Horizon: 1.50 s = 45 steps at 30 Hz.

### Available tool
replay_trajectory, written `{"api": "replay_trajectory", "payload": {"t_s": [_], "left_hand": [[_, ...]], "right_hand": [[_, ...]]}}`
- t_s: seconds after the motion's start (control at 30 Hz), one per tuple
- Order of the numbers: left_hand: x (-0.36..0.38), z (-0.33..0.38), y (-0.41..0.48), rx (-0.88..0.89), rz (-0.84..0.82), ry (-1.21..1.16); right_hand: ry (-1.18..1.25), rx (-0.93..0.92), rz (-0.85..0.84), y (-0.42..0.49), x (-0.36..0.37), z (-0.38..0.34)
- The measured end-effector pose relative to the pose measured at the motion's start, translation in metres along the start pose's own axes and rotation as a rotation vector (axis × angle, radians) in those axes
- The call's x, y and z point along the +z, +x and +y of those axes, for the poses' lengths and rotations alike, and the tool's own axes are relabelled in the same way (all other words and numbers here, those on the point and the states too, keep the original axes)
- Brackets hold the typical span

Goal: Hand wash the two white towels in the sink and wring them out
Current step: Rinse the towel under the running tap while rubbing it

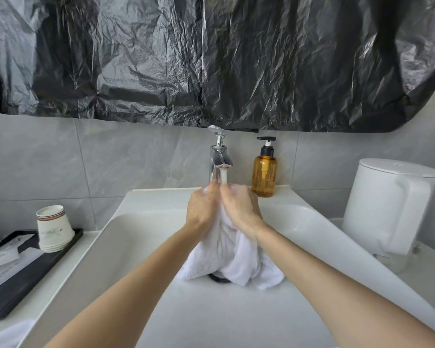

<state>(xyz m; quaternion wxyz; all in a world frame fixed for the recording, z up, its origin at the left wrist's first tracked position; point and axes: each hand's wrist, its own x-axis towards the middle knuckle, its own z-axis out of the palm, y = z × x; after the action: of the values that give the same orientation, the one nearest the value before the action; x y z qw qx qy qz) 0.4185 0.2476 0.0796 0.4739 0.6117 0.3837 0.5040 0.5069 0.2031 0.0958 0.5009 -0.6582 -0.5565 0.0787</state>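
A white towel (232, 257) hangs bunched over the white sink (141, 247), its lower folds lying on the basin floor around the dark drain (217, 278). My left hand (202, 206) and my right hand (241, 206) both grip its top edge, knuckles close together, right under the chrome tap (219, 156). Water runs from the spout onto the cloth between my hands. A faint pink mark shows on the towel below my right hand. A second white cloth (8, 334) shows at the bottom left corner, outside the basin.
An amber pump bottle (264, 172) stands on the sink ledge right of the tap. A white kettle (389, 207) stands on the counter at right. At left, a black tray (23, 275) holds stacked paper cups (53, 228) and packets. Black plastic sheeting (211, 59) covers the wall above.
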Motion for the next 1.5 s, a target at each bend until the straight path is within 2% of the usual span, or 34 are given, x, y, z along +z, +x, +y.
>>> {"api": "replay_trajectory", "payload": {"t_s": [0.07, 0.13, 0.2, 0.3, 0.4, 0.47, 0.53, 0.6, 0.73, 0.8, 0.87, 0.93, 1.0, 1.07, 1.13, 1.23, 1.33, 1.4, 1.5], "left_hand": [[-0.001, 0.003, 0.002, -0.001, 0.008, 0.138], [-0.005, 0.005, 0.003, 0.009, 0.029, 0.242], [-0.011, 0.001, 0.008, -0.006, 0.030, 0.200], [-0.022, -0.003, 0.013, -0.122, 0.044, -0.008], [-0.034, 0.002, 0.017, -0.157, 0.122, -0.132], [-0.043, 0.008, 0.019, -0.151, 0.194, -0.171], [-0.052, 0.012, 0.021, -0.108, 0.274, -0.099], [-0.059, 0.017, 0.021, -0.055, 0.383, 0.007], [-0.067, 0.026, 0.016, 0.080, 0.571, 0.295], [-0.070, 0.026, 0.014, 0.132, 0.615, 0.461], [-0.074, 0.021, 0.016, 0.117, 0.568, 0.700], [-0.074, 0.017, 0.018, 0.105, 0.417, 0.868], [-0.065, 0.014, 0.015, 0.145, 0.140, 0.716], [-0.044, 0.014, 0.003, 0.122, -0.217, 0.396], [-0.027, 0.021, -0.012, 0.059, -0.385, 0.181], [-0.021, 0.022, -0.014, 0.122, -0.362, 0.077], [-0.022, 0.023, -0.009, 0.065, -0.189, 0.037], [-0.021, 0.023, -0.006, 0.022, -0.084, -0.016], [-0.025, 0.025, 0.001, -0.012, 0.089, -0.071]], "right_hand": [[-0.079, -0.070, -0.020, 0.002, -0.001, 0.004], [-0.059, -0.102, -0.028, 0.002, -0.005, 0.007], [0.021, -0.099, -0.103, 0.000, -0.007, 0.012], [0.165, -0.007, -0.335, 0.003, -0.005, 0.026], [0.050, 0.128, -0.568, 0.005, -0.009, 0.037], [0.020, 0.251, -0.755, 0.006, -0.013, 0.040], [0.041, 0.318, -0.877, 0.009, -0.019, 0.040], [0.094, 0.321, -0.847, 0.016, -0.023, 0.037], [0.387, 0.246, -0.590, 0.025, -0.029, 0.031], [0.476, 0.209, -0.550, 0.025, -0.030, 0.029], [0.520, 0.203, -0.524, 0.024, -0.029, 0.027], [0.549, 0.268, -0.460, 0.024, -0.025, 0.026], [0.601, 0.309, -0.433, 0.026, -0.018, 0.025], [0.644, 0.337, -0.409, 0.026, -0.015, 0.024], [0.729, 0.360, -0.395, 0.026, -0.017, 0.023], [0.711, 0.402, -0.283, 0.027, -0.022, 0.024], [0.411, 0.306, -0.218, 0.027, -0.017, 0.027], [0.305, 0.235, -0.313, 0.020, -0.015, 0.029], [0.270, 0.200, -0.585, 0.008, -0.013, 0.035]]}}
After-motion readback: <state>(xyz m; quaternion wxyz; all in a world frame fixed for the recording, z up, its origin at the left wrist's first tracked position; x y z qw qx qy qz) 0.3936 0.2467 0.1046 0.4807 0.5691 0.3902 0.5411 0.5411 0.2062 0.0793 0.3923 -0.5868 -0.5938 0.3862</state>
